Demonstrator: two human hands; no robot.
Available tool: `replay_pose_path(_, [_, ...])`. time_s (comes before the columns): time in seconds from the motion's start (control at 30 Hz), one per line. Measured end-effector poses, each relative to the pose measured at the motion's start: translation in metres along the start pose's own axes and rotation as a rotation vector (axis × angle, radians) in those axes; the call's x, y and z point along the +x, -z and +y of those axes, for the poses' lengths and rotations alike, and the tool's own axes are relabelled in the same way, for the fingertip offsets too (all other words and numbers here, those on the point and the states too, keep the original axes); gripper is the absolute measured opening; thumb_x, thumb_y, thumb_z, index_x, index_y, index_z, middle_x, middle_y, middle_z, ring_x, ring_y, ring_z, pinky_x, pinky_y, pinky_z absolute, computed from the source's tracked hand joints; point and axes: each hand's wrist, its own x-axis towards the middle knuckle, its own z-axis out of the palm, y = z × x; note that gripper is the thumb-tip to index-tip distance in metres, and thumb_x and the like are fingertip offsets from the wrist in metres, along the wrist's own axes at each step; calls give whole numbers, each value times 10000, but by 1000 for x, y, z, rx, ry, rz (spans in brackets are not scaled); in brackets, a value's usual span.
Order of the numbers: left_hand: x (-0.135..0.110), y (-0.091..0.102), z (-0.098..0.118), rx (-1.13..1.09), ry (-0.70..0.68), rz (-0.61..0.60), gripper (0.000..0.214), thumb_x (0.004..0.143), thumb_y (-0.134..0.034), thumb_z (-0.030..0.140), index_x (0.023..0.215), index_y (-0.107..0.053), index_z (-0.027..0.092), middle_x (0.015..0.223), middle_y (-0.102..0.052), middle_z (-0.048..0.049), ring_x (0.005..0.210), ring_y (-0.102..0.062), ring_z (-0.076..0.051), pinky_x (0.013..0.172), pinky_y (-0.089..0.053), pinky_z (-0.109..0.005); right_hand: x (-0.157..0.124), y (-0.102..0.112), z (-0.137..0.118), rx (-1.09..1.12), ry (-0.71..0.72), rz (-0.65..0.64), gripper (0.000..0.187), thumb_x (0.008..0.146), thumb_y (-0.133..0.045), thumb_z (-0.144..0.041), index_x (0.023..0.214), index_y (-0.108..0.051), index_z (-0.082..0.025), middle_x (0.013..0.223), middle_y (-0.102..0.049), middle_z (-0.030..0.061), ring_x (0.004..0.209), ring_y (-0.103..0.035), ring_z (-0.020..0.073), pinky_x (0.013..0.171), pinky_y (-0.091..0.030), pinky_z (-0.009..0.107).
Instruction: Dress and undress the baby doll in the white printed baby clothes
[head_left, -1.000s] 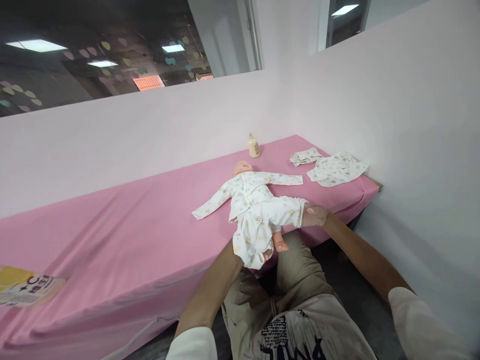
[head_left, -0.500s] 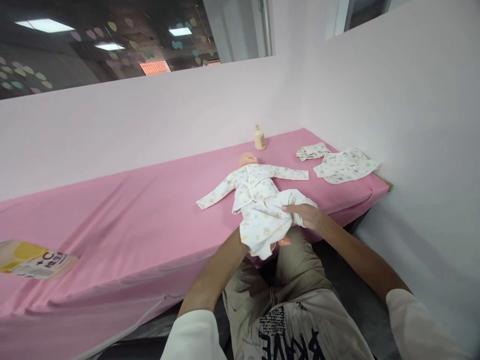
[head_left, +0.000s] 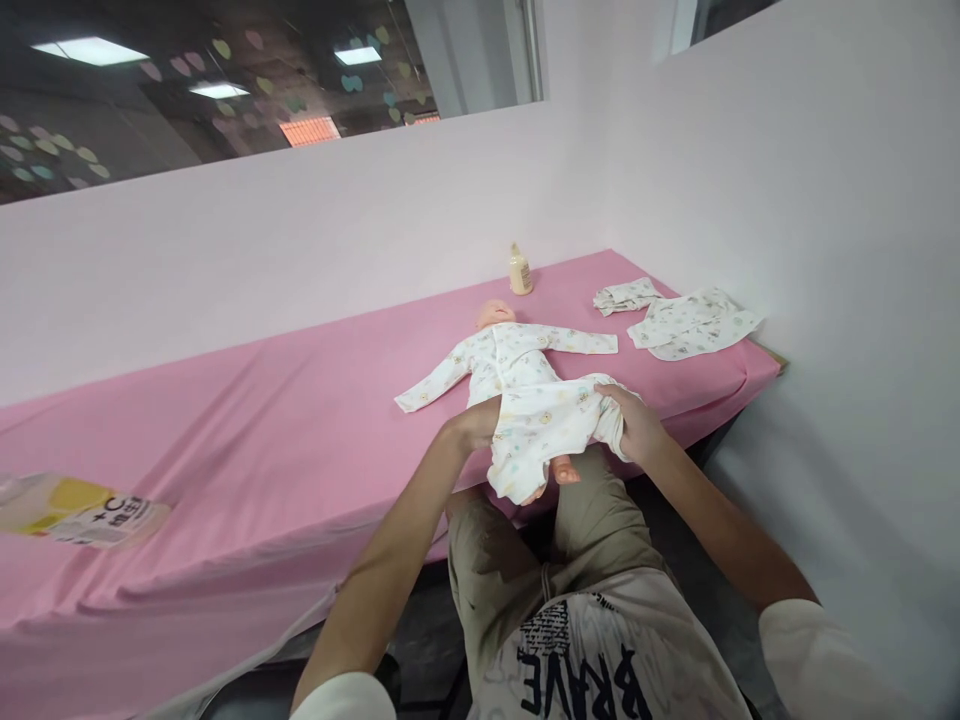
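Note:
A baby doll (head_left: 495, 314) lies face up on the pink-covered surface in a long-sleeved white printed top (head_left: 517, 352), its sleeves spread out. White printed baby pants (head_left: 544, 425) lie over its lower body, and a bare doll foot (head_left: 564, 469) pokes out below them. My right hand (head_left: 634, 420) grips bunched cloth at the right side of the pants, thumb on top. At their left edge is my left hand (head_left: 480, 422), its fingers hidden by the fabric.
A pump bottle (head_left: 520, 271) stands behind the doll. Folded printed cloth (head_left: 626, 296) and another printed garment (head_left: 694, 325) lie at the right end. A yellow-labelled bottle (head_left: 82, 510) lies at the left. White walls bound the pink-covered table (head_left: 300, 420) behind and at right.
My left hand has come up from beneath the pants to their left edge. My right hand has shifted slightly right, pulling the cloth along, and more of the doll's foot shows.

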Motion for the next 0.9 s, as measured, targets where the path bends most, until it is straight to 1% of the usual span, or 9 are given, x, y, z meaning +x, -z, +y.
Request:
replay_pose_path(0.1, [-15, 12, 3, -163, 38, -111, 178, 730, -701, 219, 867, -681, 107, 715, -645, -38, 642, -569, -123, 615, -469, -245, -9, -4, 9, 26, -35, 26, 113, 743, -628, -132, 855, -640, -141, 656, -700, 22, 565, -664, 166, 491, -530, 251])
replay_pose_path(0.17, [-26, 13, 4, -289, -22, -62, 156, 755, -672, 249, 837, -669, 117, 730, -635, -27, 634, -554, -100, 605, -450, -217, -16, -7, 19, 30, -100, -50, 132, 780, -618, -171, 906, -642, -139, 707, -717, 42, 615, -681, 182, 496, -531, 262])
replay_pose_path(0.23, [-35, 6, 6, -295, -57, 34, 193, 774, -666, 305, 813, -659, 116, 733, -624, -23, 646, -553, -97, 594, -433, -206, -22, -11, 31, 26, -187, -171, 151, 803, -635, -245, 914, -637, -142, 724, -720, 54, 643, -690, 200, 489, -527, 274])
replay_pose_path(0.3, [-42, -8, 9, -215, -24, 23, 244, 775, -676, 357, 809, -654, 116, 721, -613, -18, 655, -551, -98, 605, -425, -208, -26, -17, 43, 53, -237, -256, 176, 792, -669, -281, 902, -636, -147, 713, -715, 45, 657, -694, 202, 512, -533, 278])
replay_pose_path(0.4, [-49, -25, 13, -31, 58, -148, 323, 764, -677, 446, 778, -638, 126, 663, -571, 2, 596, -490, -85, 576, -385, -215, -29, -29, 55, 142, -234, -302, 162, 748, -710, -226, 873, -647, -145, 713, -712, 28, 702, -700, 189, 650, -564, 289])
replay_pose_path(0.5, [-52, -28, 18, 227, 40, -210, 376, 760, -653, 510, 671, -587, 150, 601, -503, 24, 547, -403, -75, 533, -331, -220, -26, -39, 59, 153, -244, -302, 104, 713, -713, -175, 792, -654, -143, 663, -697, 23, 702, -701, 195, 708, -569, 303])
replay_pose_path(0.6, [-50, -20, 21, 388, -16, -138, 402, 766, -636, 508, 597, -525, 161, 612, -525, 9, 570, -442, -89, 557, -371, -229, -25, -42, 58, 161, -220, -199, 101, 663, -677, -67, 707, -638, -149, 605, -676, 9, 669, -692, 184, 704, -570, 295])
replay_pose_path(0.73, [-30, -12, 17, 318, -39, 137, 322, 803, -581, 466, 749, -593, 148, 838, -656, -62, 787, -604, -155, 729, -481, -274, -36, -43, 62, 205, -170, -184, 125, 643, -671, -47, 702, -627, -148, 619, -673, 15, 720, -697, 207, 723, -573, 331])
replay_pose_path(0.9, [10, -21, 8, 461, 92, 141, 307, 747, -634, 423, 853, -600, 136, 760, -627, -65, 722, -595, -189, 664, -455, -298, -52, -46, 73, 199, -207, -216, 167, 626, -689, -48, 753, -630, -140, 694, -703, 37, 738, -702, 228, 734, -578, 385])
